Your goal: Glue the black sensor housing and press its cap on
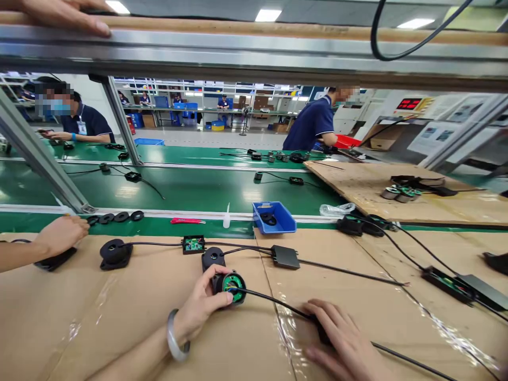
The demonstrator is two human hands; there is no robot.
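Note:
My left hand (pixel 203 307), with a bangle on the wrist, is closed around a round black part with a green circuit board (pixel 233 286) on the cardboard-covered bench. A black cable (pixel 270 299) runs from that part to the right, under my right hand (pixel 341 338). My right hand lies with fingers bent over a small black piece on the cable; what it covers is mostly hidden. Just behind the round part lies a black round housing (pixel 212 257) and a flat black box (pixel 284 256) with leads.
A co-worker's hand (pixel 61 235) at the left rests on a black part. Another hand (pixel 67 16) grips the top rail. A blue bin (pixel 273 217), glue bottle (pixel 226 216), red cutter (pixel 186 220), black rings (pixel 115 217) and cabled units (pixel 452 283) lie around. People work beyond the green conveyor (pixel 190 188).

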